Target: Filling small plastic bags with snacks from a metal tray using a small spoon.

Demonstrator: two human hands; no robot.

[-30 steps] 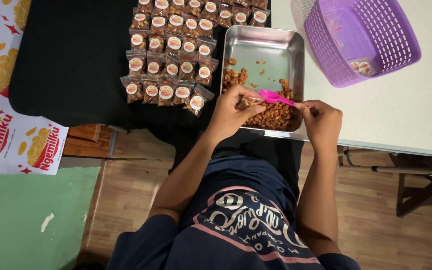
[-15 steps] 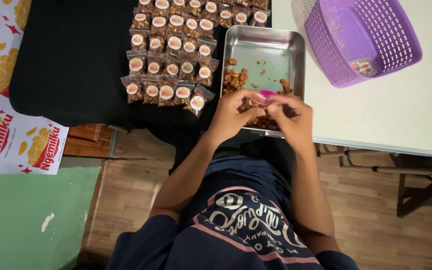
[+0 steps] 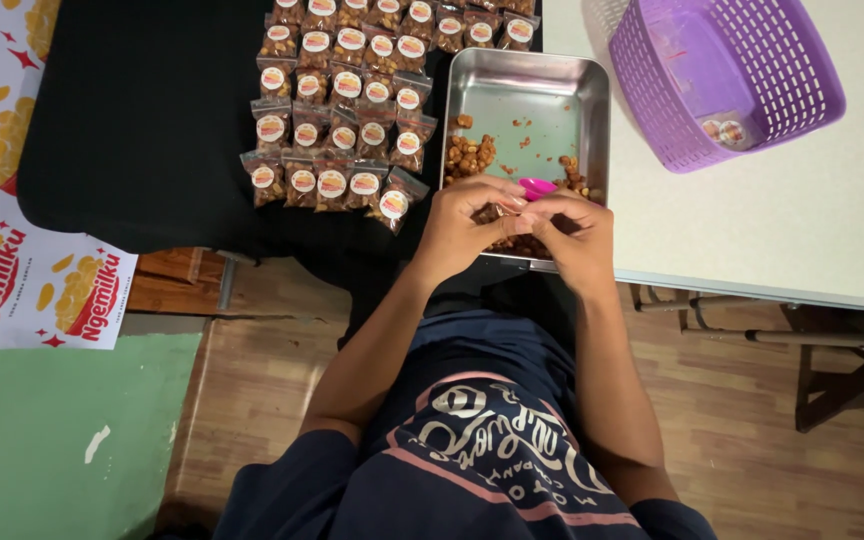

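My left hand (image 3: 460,228) and my right hand (image 3: 574,236) meet fingertip to fingertip over the near edge of a steel tray (image 3: 530,84). Both pinch a small clear bag (image 3: 512,207), which the fingers mostly hide. The bowl of a pink spoon (image 3: 537,186) sticks out just beyond the fingers, and its handle is hidden under my right hand. Brown coated nuts (image 3: 469,155) lie in the near half of the tray. I cannot tell whether the right hand also touches the spoon.
Several rows of filled, labelled snack bags (image 3: 347,100) lie on a black cloth (image 3: 142,130) left of the tray. A purple plastic basket (image 3: 727,75) stands on the white table (image 3: 802,220) at the right. A printed banner (image 3: 12,250) hangs at the far left, above a wooden floor.
My right hand has slid left from the end of the spoon's handle to join the left hand at the bag. The spoon's bowl stays in about the same place.
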